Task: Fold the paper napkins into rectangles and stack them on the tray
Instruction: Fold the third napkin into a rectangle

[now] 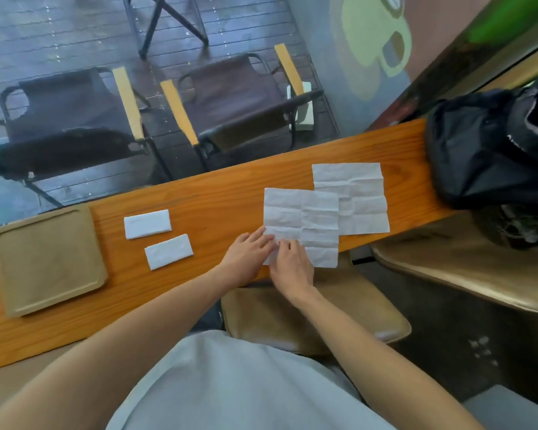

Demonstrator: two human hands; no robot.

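Pinching the near napkin [302, 218] at its 7 o'clock corner, left hand [249, 252] and right hand [291, 266] should align edges before creasing.

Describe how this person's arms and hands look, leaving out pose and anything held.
Both forearms are bare: no sleeves reach them, and no gloves, watch or bracelets show. The left hand and right hand carry no rings that can be made out, though the fingers are small in the picture. A light grey shirt covers the torso.
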